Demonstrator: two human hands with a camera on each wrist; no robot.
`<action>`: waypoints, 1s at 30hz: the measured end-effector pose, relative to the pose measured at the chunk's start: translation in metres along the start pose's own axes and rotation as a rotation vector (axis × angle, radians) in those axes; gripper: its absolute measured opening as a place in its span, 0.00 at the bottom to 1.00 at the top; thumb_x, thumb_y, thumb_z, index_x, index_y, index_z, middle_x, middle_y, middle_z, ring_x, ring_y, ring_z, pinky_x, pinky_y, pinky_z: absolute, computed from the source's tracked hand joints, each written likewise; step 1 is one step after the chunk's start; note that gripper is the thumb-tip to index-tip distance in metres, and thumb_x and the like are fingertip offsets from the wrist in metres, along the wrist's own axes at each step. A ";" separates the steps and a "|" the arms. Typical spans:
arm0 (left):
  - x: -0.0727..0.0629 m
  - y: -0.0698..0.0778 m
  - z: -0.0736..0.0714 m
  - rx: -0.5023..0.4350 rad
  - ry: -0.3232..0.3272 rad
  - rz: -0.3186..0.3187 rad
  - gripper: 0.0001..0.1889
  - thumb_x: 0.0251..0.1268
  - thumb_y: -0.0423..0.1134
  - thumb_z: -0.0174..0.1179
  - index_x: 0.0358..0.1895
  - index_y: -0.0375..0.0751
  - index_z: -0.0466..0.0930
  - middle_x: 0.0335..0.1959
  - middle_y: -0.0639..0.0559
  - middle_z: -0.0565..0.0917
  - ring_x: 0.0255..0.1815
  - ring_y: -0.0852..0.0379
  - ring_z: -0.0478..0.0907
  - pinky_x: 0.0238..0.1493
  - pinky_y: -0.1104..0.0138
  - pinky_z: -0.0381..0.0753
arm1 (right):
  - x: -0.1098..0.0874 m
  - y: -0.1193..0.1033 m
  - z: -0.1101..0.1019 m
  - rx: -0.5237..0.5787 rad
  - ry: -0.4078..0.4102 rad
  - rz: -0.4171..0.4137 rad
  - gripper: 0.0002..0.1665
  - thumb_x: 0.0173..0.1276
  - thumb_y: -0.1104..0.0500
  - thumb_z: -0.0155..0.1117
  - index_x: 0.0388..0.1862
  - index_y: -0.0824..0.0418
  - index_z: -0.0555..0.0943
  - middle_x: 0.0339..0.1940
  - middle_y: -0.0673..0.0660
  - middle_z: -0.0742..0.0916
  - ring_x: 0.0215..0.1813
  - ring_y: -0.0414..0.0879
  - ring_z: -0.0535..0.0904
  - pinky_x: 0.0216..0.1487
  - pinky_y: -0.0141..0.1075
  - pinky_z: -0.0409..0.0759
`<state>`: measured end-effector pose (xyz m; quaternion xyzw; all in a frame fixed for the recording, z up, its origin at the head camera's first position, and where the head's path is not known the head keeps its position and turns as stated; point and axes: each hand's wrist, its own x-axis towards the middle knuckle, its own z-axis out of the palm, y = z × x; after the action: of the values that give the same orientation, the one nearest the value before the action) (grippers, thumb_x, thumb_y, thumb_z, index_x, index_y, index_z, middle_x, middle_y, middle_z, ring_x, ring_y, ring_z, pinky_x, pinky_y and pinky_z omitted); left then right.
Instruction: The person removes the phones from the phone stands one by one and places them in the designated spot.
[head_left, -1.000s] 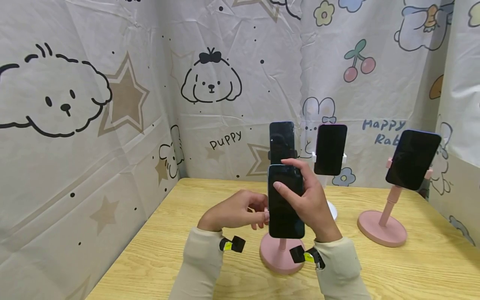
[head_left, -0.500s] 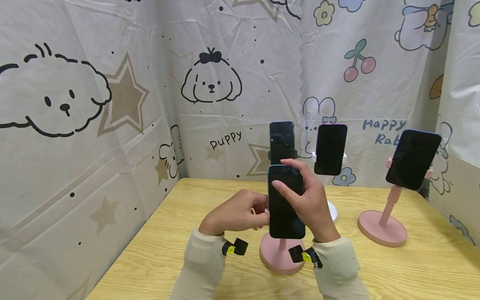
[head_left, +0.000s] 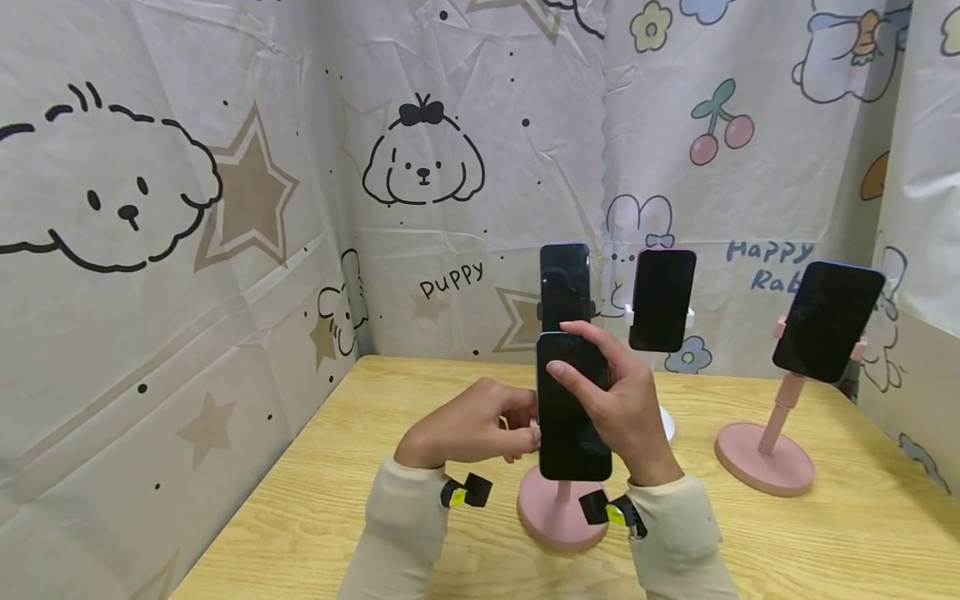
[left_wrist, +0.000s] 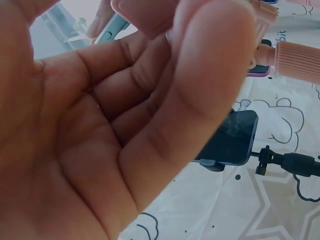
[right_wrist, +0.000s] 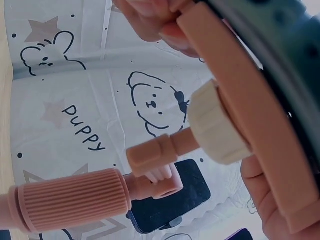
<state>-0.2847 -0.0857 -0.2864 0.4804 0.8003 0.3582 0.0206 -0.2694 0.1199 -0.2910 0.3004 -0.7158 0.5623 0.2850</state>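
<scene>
A black-screened smartphone [head_left: 572, 446] stands upright at the holder of a pink phone stand [head_left: 562, 521]. My right hand [head_left: 628, 408] grips the phone from the right, thumb across the screen and index finger at the top edge. At the phone's left edge, my left hand [head_left: 468, 425] pinches the end of the pink clamp, its fingers curled. The right wrist view shows the clamp's back [right_wrist: 240, 95], a cream knob [right_wrist: 215, 125] and the ribbed stem [right_wrist: 75, 200]. In the left wrist view my palm and fingers hide most of the clamp.
Behind stand three more mounted phones: one on a dark holder [head_left: 566, 279], one on a white stand [head_left: 663, 300], one on a pink stand [head_left: 765, 457] at right. The wooden table [head_left: 300, 508] meets a patterned cloth [head_left: 420, 292] at the back and left.
My left fingers have shifted very slightly at the clamp's edge. The phone, the stand and my right hand keep practically the same place.
</scene>
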 end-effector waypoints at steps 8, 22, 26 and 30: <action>0.001 -0.004 -0.001 -0.073 -0.024 0.016 0.05 0.66 0.31 0.55 0.34 0.45 0.78 0.25 0.54 0.82 0.21 0.60 0.80 0.27 0.65 0.82 | 0.000 -0.001 -0.002 -0.004 -0.008 -0.014 0.29 0.65 0.62 0.67 0.64 0.51 0.74 0.50 0.55 0.85 0.42 0.44 0.85 0.38 0.38 0.84; 0.000 -0.004 0.003 -0.055 -0.021 -0.005 0.05 0.63 0.35 0.54 0.30 0.47 0.77 0.19 0.57 0.78 0.18 0.60 0.77 0.24 0.66 0.80 | -0.003 -0.001 -0.004 0.023 -0.008 -0.012 0.26 0.65 0.63 0.67 0.62 0.51 0.76 0.48 0.56 0.84 0.39 0.46 0.85 0.36 0.40 0.85; 0.000 -0.003 0.003 -0.034 -0.008 -0.026 0.05 0.64 0.39 0.57 0.29 0.49 0.76 0.18 0.57 0.77 0.16 0.59 0.75 0.21 0.66 0.79 | -0.002 -0.002 -0.003 0.018 0.002 -0.023 0.26 0.65 0.63 0.67 0.62 0.51 0.76 0.49 0.55 0.84 0.39 0.46 0.85 0.36 0.40 0.85; -0.001 -0.007 0.003 -0.057 -0.020 0.000 0.07 0.66 0.40 0.59 0.28 0.49 0.77 0.18 0.57 0.76 0.16 0.59 0.73 0.20 0.68 0.76 | -0.003 -0.002 -0.002 0.011 0.000 -0.019 0.25 0.65 0.63 0.67 0.61 0.51 0.77 0.49 0.55 0.84 0.40 0.46 0.85 0.37 0.39 0.85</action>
<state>-0.2886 -0.0873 -0.2931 0.4832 0.7895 0.3760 0.0422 -0.2661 0.1222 -0.2913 0.3087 -0.7099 0.5634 0.2885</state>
